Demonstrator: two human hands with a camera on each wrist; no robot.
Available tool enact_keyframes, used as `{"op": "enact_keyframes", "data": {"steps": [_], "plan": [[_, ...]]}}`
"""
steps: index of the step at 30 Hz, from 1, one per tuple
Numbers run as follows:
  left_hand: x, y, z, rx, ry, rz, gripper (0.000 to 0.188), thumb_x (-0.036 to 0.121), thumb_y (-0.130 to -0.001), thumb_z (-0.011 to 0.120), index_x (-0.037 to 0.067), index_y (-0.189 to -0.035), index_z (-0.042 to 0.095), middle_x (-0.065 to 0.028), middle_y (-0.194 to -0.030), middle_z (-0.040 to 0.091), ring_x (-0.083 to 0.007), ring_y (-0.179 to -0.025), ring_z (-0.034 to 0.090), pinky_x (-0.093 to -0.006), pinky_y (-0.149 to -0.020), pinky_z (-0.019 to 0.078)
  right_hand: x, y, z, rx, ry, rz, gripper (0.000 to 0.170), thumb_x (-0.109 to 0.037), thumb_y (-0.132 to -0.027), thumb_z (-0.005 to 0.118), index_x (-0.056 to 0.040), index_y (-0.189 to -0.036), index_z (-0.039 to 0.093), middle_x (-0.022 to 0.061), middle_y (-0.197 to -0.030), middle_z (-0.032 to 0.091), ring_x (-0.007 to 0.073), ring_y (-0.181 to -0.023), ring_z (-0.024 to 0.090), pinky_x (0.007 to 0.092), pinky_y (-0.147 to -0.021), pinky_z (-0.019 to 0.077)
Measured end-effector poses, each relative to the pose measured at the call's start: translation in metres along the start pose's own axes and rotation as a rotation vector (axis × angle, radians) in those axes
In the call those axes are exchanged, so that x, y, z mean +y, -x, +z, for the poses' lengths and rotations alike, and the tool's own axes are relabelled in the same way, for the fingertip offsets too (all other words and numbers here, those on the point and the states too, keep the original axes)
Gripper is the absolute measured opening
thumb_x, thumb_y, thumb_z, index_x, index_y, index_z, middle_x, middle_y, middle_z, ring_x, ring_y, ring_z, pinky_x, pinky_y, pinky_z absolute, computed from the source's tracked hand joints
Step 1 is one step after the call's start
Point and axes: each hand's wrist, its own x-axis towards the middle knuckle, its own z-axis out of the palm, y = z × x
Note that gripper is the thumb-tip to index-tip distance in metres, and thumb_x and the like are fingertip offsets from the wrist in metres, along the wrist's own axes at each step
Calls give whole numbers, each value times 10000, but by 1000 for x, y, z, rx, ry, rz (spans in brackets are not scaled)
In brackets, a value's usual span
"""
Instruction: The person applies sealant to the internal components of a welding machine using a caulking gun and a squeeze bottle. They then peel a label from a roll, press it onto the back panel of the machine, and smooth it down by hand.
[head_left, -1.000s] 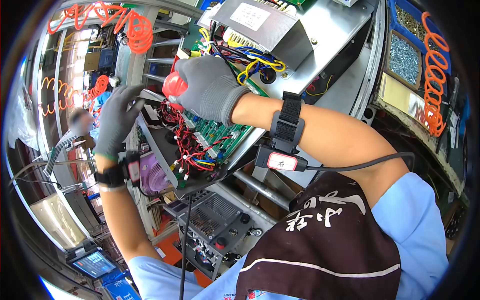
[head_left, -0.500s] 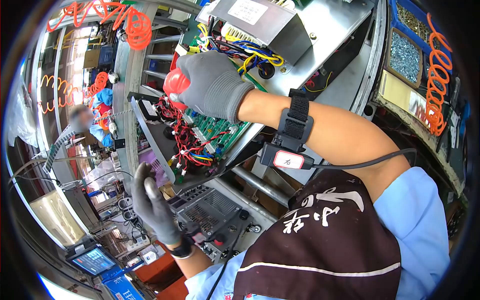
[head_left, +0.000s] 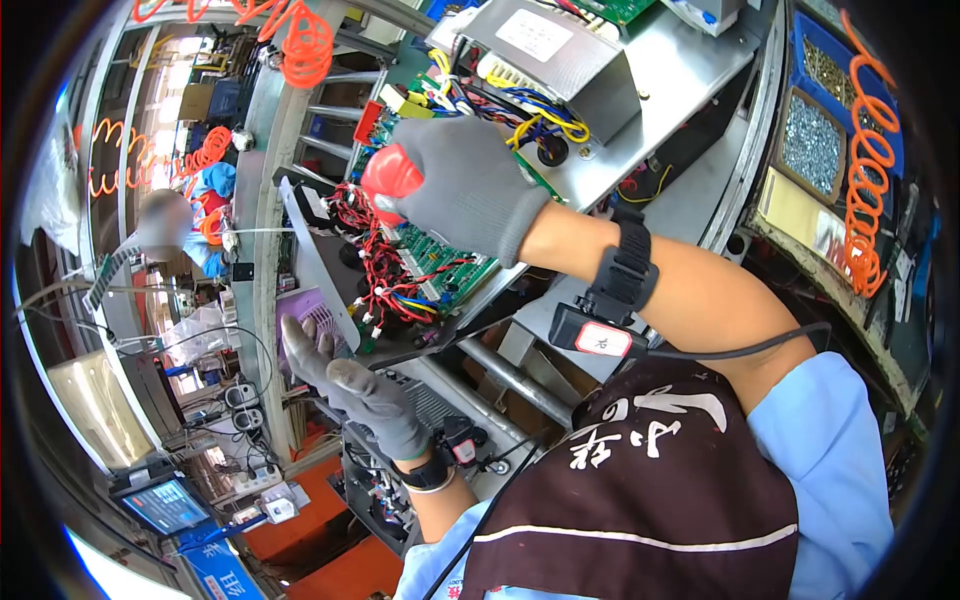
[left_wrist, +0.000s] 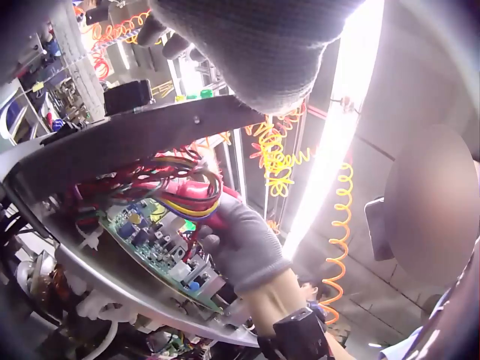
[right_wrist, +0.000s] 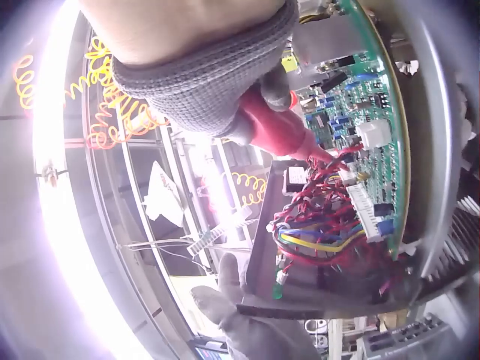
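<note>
Red tool (head_left: 392, 182) gripped in the right hand (head_left: 470, 185), gloved fingers curled round it, its tapered end directed at the green board (head_left: 440, 257) and red wires (head_left: 380, 288). Contact at the tip — cannot tell. Left hand (head_left: 368, 398), also gloved, stands clear of the board: fingers loosely extended and spread, just below the case (head_left: 322, 262) and near the purple fan (head_left: 308, 312). Beyond the right hand — a metal box (head_left: 585, 65), yellow and blue cables (head_left: 550, 125) alongside.
</note>
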Motion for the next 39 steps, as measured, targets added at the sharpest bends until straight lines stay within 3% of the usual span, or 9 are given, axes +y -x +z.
{"op": "enact_keyframes", "data": {"steps": [2, 3, 7, 9, 11, 18, 32, 39], "plan": [[-5, 0, 6, -2, 13, 83, 786, 602, -927, 189, -23, -1394, 284, -199, -1411, 323, -334, -1248, 382, -446, -1025, 328, 0, 5, 1, 41, -3, -35, 339, -328, -681, 735, -42, -780, 582, 168, -720, 606, 350, -708, 605, 447, -648, 441], [9, 0, 8, -12, 41, 4, 767, 584, -937, 181, -19, -1404, 268, -195, -1426, 309, -337, -1282, 348, -455, -1049, 300, 0, 6, 0, 37, 0, -30, 340, -328, -682, 736, -42, -780, 581, 166, -715, 606, 352, -701, 605, 444, -648, 445], [9, -3, 9, -7, -41, 49, 698, 511, -966, 177, -26, -1401, 278, -192, -1429, 317, -322, -1298, 333, -441, -1071, 266, 0, 10, -6, 9, 0, -4, 346, -315, -671, 751, -34, -784, 583, 169, -729, 616, 347, -710, 615, 425, -659, 471], [6, -3, 10, 20, -82, 111, 675, 480, -967, 166, -29, -1382, 324, -204, -1411, 345, -340, -1324, 274, -442, -1095, 177, 0, 13, -8, -12, -3, 8, 355, -310, -657, 759, -28, -781, 582, 178, -749, 625, 341, -735, 628, 417, -673, 484], [6, -4, 11, 34, -80, 112, 656, 457, -969, 173, -31, -1381, 325, -206, -1407, 348, -342, -1321, 278, -441, -1093, 180, 1, 17, -9, 21, 1, -10, 349, -315, -672, 759, -40, -800, 587, 153, -700, 605, 345, -670, 601, 426, -641, 464], [9, -4, 11, 29, -83, 119, 584, 369, -970, 205, -29, -1376, 336, -222, -1393, 349, -345, -1307, 297, -432, -1083, 189, -3, 30, -18, 2, -65, 23, 336, -270, -655, 767, -48, -803, 564, 148, -701, 598, 342, -674, 602, 420, -616, 466], [4, -4, 16, 55, 51, 54, 596, 376, -948, 258, -43, -1363, 346, -213, -1381, 371, -335, -1298, 316, -425, -1082, 200, 5, 41, -17, 69, -69, -17, 284, -182, -635, 756, -53, -792, 557, 144, -709, 595, 334, -678, 608, 402, -596, 467], [6, -5, 15, 35, 38, 40, 591, 366, -941, 255, -44, -1352, 364, -218, -1377, 366, -333, -1297, 318, -422, -1077, 212, 1, 42, -19, 73, -60, -53, 302, -209, -621, 766, -55, -781, 560, 131, -698, 588, 334, -672, 596, 410, -615, 450]]}}
